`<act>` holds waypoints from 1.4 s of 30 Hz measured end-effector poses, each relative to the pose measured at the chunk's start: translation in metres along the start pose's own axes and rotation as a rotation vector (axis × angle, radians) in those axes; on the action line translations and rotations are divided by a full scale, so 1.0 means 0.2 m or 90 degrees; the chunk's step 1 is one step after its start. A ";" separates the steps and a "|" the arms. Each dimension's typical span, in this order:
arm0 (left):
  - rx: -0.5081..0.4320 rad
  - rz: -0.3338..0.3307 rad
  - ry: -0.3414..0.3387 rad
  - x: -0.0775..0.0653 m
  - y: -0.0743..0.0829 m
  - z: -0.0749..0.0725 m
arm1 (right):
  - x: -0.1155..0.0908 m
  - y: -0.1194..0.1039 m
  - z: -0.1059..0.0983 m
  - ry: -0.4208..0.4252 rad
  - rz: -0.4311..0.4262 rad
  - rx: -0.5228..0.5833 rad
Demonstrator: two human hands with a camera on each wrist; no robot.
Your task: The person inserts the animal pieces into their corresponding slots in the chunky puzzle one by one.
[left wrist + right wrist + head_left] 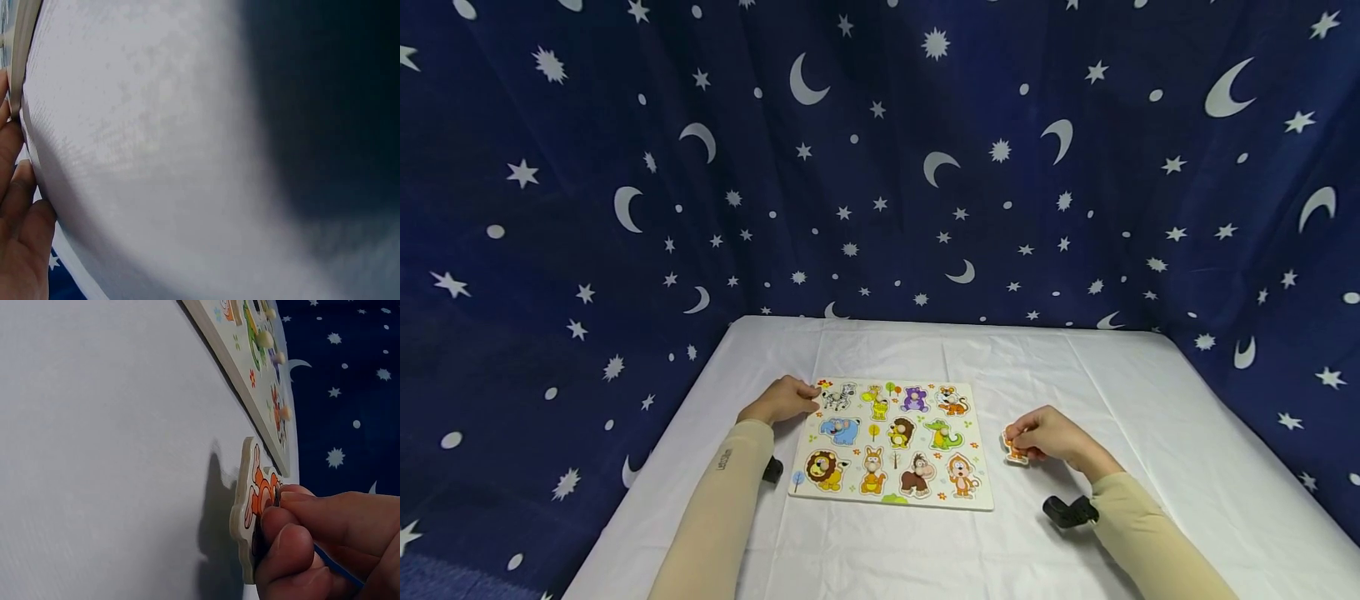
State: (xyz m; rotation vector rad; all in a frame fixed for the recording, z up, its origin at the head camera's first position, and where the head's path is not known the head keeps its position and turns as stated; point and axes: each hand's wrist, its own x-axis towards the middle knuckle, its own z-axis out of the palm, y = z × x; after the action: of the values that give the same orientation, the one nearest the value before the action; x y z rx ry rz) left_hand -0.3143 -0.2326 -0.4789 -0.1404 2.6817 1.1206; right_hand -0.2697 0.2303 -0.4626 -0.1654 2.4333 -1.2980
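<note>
A wooden animal puzzle board lies flat on the white cloth, its pictures facing up. My left hand is at the board's upper left corner, fingertips resting along its edge beside the zebra. At the far left of the left wrist view, several fingers lie close to the board's edge. To the right of the board, my right hand pinches an orange animal puzzle piece between thumb and fingers. Held on its side close over the cloth, the piece has its picture partly hidden by my fingertips.
A white cloth covers the table, with fold lines across it. Behind hangs a dark blue curtain with moons and stars. Small wooden knobs stick up from the board. A black wrist device hangs below the right sleeve.
</note>
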 end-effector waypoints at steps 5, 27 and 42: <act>0.002 0.008 0.000 -0.01 0.00 0.00 | 0.01 0.01 0.02 -0.011 -0.006 0.001; -0.011 -0.009 0.002 -0.01 -0.02 0.00 | 0.01 -0.02 0.08 -0.070 -0.047 0.014; -0.003 -0.003 0.000 0.00 0.00 0.00 | 0.03 -0.05 0.14 -0.099 -0.069 0.018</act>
State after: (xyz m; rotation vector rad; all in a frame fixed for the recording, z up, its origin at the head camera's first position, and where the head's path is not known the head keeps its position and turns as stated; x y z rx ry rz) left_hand -0.3141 -0.2331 -0.4789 -0.1473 2.6785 1.1250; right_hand -0.2645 0.2004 -0.4697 -0.3809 2.3009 -1.3128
